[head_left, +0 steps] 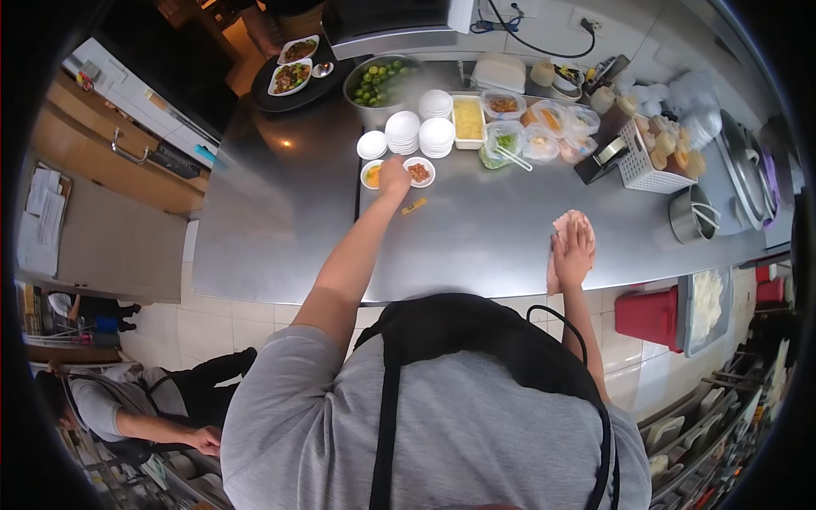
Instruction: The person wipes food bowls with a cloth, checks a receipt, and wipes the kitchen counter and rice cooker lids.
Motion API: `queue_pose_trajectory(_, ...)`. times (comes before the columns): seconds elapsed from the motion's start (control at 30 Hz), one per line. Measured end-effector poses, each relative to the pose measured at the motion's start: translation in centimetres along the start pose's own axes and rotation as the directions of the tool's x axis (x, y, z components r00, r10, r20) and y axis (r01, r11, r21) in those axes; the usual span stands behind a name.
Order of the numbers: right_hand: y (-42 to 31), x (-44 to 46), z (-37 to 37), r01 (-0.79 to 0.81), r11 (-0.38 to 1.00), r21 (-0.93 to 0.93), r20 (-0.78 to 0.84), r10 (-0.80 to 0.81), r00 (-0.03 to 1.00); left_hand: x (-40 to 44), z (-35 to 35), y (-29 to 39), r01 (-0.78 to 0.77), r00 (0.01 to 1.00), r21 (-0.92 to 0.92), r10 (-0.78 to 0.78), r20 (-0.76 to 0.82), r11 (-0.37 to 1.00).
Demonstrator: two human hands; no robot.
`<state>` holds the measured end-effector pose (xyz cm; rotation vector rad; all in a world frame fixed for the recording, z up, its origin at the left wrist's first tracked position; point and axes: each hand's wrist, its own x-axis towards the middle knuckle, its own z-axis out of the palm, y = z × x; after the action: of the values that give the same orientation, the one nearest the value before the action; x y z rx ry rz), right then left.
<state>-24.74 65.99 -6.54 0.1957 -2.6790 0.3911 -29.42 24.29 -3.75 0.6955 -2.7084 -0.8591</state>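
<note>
The saucer of peanuts [432,177] and the saucer of orange-yellow food [364,182] sit in the upper middle of the frame, side by side on the steel worktop [476,229]. Your left hand [393,177] is between them, over the near edge of the pair; its fingertips are hidden, so I cannot tell whether it pinches a rim or only touches. The pair runs across the frame, while your left forearm comes up at a slant from the lower left. That hand is plainly the nearer one.

Your right hand [575,246] is well apart, at centre right, laid over a pale pink cloth [561,228] with the fingers stretched out; I cannot tell if it grips a fold. The cloth's long axis runs roughly up and down the frame, towards the worktop's front edge.

Just below the peanuts lies a small yellow packet [414,206], tilted up to the right. Above the saucers stand stacks of white saucers [402,134], then a metal pot [361,106] of green citrus [380,82].
</note>
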Motion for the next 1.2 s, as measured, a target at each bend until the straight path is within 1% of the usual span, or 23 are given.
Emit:
queue_pose_trajectory(0.03,-0.1,0.1,-0.1,-0.014,0.999,-0.029,0.021,0.015,1.0,0.0,-0.1,0.3,-0.007,1.0,0.002,0.007,0.002,1.0)
queue_pose_trajectory(0.1,-0.1,0.2,-0.2,-0.034,0.998,-0.057,0.039,0.036,0.999,-1.3,-1.8,1.7,-0.094,0.99,0.119,0.106,-0.097,0.988)
queue_pose_trajectory(0.13,-0.1,0.2,-0.1,-0.027,0.998,-0.061,0.033,0.029,0.999,-1.4,-1.8,1.6,-0.101,0.989,0.123,0.113,-0.095,0.987)
queue_pose_trajectory(0.17,-0.1,0.2,-0.1,-0.02,0.998,-0.065,0.027,0.022,0.999,-1.3,-1.6,1.3,-0.241,0.956,0.146,0.261,-0.135,0.96)
queue_pose_trajectory(0.2,-0.1,0.3,-0.1,-0.026,0.998,-0.064,0.023,0.028,0.999,-1.2,-1.2,1.0,-0.375,0.899,0.173,0.403,-0.173,0.911)
queue_pose_trajectory(0.23,-0.2,0.2,-0.3,-0.026,0.998,-0.065,0.034,0.029,0.999,-1.2,-0.7,0.9,-0.38,0.896,0.174,0.408,-0.173,0.909)
queue_pose_trajectory(0.3,-0.2,0.4,-0.5,-0.025,0.998,-0.063,0.026,0.027,0.999,-0.8,0.0,1.6,-0.421,0.907,0.102,0.416,0.066,0.901)
queue_pose_trajectory(0.37,-0.2,0.4,-0.7,0.009,0.999,-0.053,0.014,-0.008,1.0,-1.8,-0.6,3.5,-0.365,0.922,0.247,0.312,0.23,0.898)
queue_pose_trajectory(0.43,-0.5,0.5,-1.1,0.012,0.998,-0.06,0.041,-0.01,0.999,-1.3,1.4,1.9,-0.417,0.909,0.277,0.391,0.143,0.866)
queue_pose_trajectory(0.5,-0.7,0.6,-1.4,0.02,0.999,-0.038,0.035,-0.019,0.999,-1.0,2.1,1.3,-0.45,0.892,0.311,0.437,0.113,0.837)
queue_pose_trajectory(0.57,-0.9,0.6,-1.4,0.01,1.0,-0.028,0.026,-0.009,1.0,-0.7,2.6,0.9,-0.459,0.887,0.39,0.437,0.151,0.798)
queue_pose_trajectory(0.6,-0.8,0.6,-1.2,0.035,0.999,-0.017,0.007,-0.035,0.999,-0.7,2.7,0.8,-0.471,0.88,0.395,0.451,0.148,0.789)
queue_pose_trajectory(0.67,-0.4,0.4,-0.7,-0.003,0.999,0.033,0.047,0.001,0.999,-0.7,2.1,1.0,-0.471,0.877,0.408,0.462,0.128,0.782)
queue_pose_trajectory(0.73,0.0,0.2,-0.3,-0.004,1.0,0.025,0.047,0.002,0.999,-1.2,0.9,1.7,-0.464,0.886,0.337,0.435,0.163,0.819)
queue_pose_trajectory(0.87,-0.4,0.3,-0.6,-0.02,1.0,0.004,0.048,0.02,0.999,-1.1,0.6,1.6,-0.472,0.881,0.302,0.453,0.133,0.829)
queue_pose_trajectory(0.93,-0.7,0.3,-0.9,-0.017,1.0,-0.006,0.042,0.017,0.999,-1.2,0.0,1.9,-0.443,0.895,0.242,0.412,0.169,0.863)
queue_pose_trajectory(1.07,-0.6,0.3,-0.8,-0.002,1.0,-0.018,0.021,0.002,1.0,-0.9,-0.6,2.1,-0.421,0.905,0.234,0.387,0.176,0.877)
queue_pose_trajectory(1.13,-0.5,0.3,-0.5,0.008,1.0,-0.008,0.0,-0.008,1.0,-0.6,-0.6,2.2,-0.355,0.929,0.202,0.32,0.186,0.913)
queue_pose_trajectory(1.2,-0.5,0.4,-0.6,0.012,1.0,0.001,-0.02,-0.012,1.0,-0.6,-0.7,2.1,-0.353,0.931,0.192,0.323,0.171,0.916)
